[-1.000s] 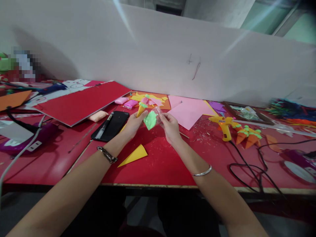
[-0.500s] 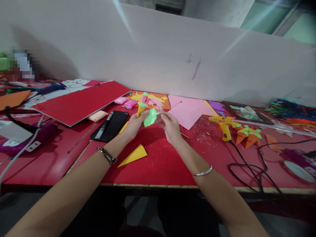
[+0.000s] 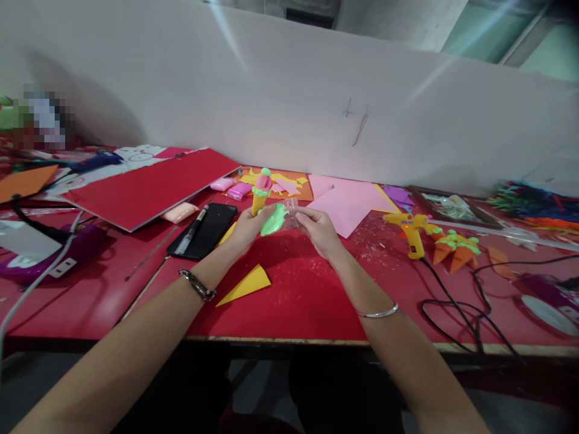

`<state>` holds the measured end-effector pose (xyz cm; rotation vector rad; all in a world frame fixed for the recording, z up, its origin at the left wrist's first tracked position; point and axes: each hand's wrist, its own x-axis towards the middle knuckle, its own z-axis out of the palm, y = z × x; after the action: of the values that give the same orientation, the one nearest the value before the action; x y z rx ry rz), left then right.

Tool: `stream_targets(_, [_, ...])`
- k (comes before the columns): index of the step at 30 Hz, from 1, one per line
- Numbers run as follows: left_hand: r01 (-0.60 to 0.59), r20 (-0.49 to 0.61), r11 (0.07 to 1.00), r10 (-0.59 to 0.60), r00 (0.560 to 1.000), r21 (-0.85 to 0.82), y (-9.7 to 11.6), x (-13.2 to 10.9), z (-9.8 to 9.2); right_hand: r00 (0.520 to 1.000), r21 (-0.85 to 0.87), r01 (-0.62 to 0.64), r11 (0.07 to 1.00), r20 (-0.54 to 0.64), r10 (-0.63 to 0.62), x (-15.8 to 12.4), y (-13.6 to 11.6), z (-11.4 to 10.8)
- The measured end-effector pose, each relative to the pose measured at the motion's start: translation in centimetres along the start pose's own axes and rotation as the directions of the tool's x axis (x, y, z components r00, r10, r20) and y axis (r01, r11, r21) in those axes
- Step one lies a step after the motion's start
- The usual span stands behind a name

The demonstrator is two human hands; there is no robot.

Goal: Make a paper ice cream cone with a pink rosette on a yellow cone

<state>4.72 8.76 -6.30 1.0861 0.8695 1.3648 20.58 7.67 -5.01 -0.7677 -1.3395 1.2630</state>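
My left hand is closed around a small yellow paper ice cream cone with a pink top, a green ruffle and a green ball. The same hand also grips a clear bag of bright green clay, which lies against its thumb. On the bag's other side, my right hand pinches the clear plastic edge between thumb and fingers. The bag is stretched between the two hands, above the red table. A flat yellow paper cone lies on the table below my hands.
A phone with a pen on it lies left of my hands, beside a red board. Pink paper lies behind. To the right are a yellow glue gun, its looping black cord, and orange cones with green trim.
My right hand has moved slightly right, drawing the clear plastic out straighter. The green clay bag has tilted and shifted a little left. My left hand keeps its hold on the ice cream cone.
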Motion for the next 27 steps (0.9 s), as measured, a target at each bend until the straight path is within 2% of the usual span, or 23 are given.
stream_targets(4, [0.020,-0.003,1.000,-0.020,1.000,-0.003,-0.1,0.0,0.0,0.998,0.020,-0.049,0.999,0.033,0.048,-0.1,-0.4,0.0])
stream_targets(11, [0.020,0.003,1.000,-0.020,1.000,-0.011,0.5,-0.1,0.0,0.992,-0.229,0.071,0.971,0.120,-0.045,-0.6,-0.9,0.6])
stream_targets(20, [0.021,-0.034,0.996,-0.018,0.999,0.082,0.2,0.0,-0.1,0.982,-0.274,0.080,0.958,0.187,-0.029,-0.8,-0.2,0.5])
stream_targets(24, [-0.013,-0.031,0.979,0.020,0.999,0.203,0.3,-0.1,0.0,0.988,-0.214,0.007,0.977,0.154,0.027,-0.7,0.2,0.8])
stream_targets(27, [-0.148,0.001,0.889,0.164,0.986,0.433,0.7,-0.3,-0.1,0.994,-0.232,0.008,0.973,0.106,0.018,-0.4,0.6,0.7])
